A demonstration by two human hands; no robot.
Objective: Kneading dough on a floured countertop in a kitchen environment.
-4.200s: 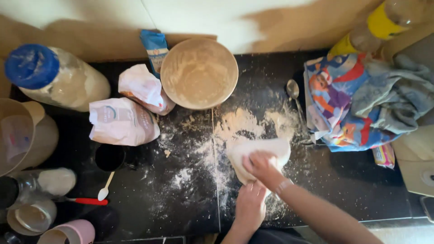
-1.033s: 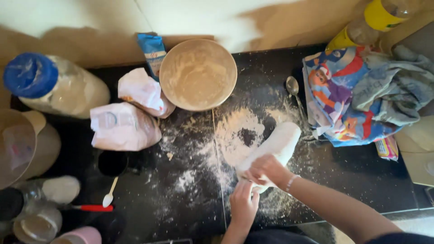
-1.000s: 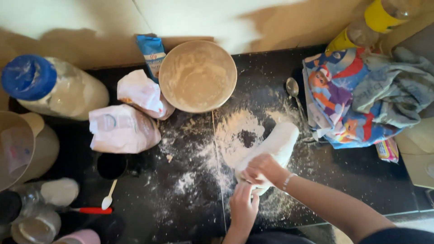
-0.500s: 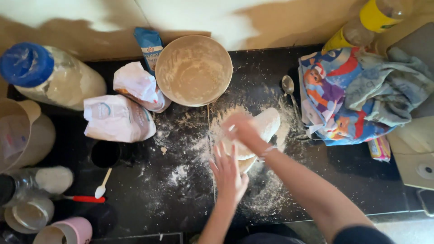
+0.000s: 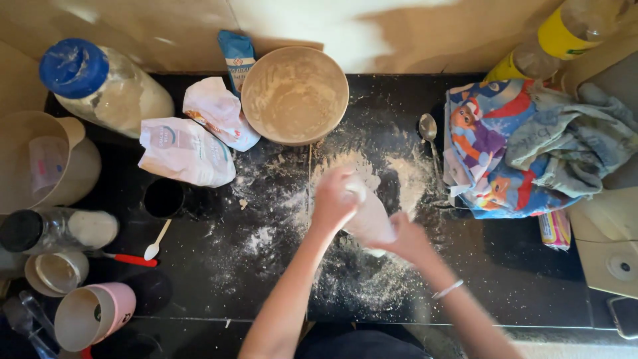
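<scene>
Pale dough lies on the floury black tabletop, left hand pressing its top, right hand cupping it at four o'clock, fingers curled against it

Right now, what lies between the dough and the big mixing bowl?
In the head view, only a flour-dusted stretch of the black counter separates the dough from the bowl; no utensil lies there.
</scene>
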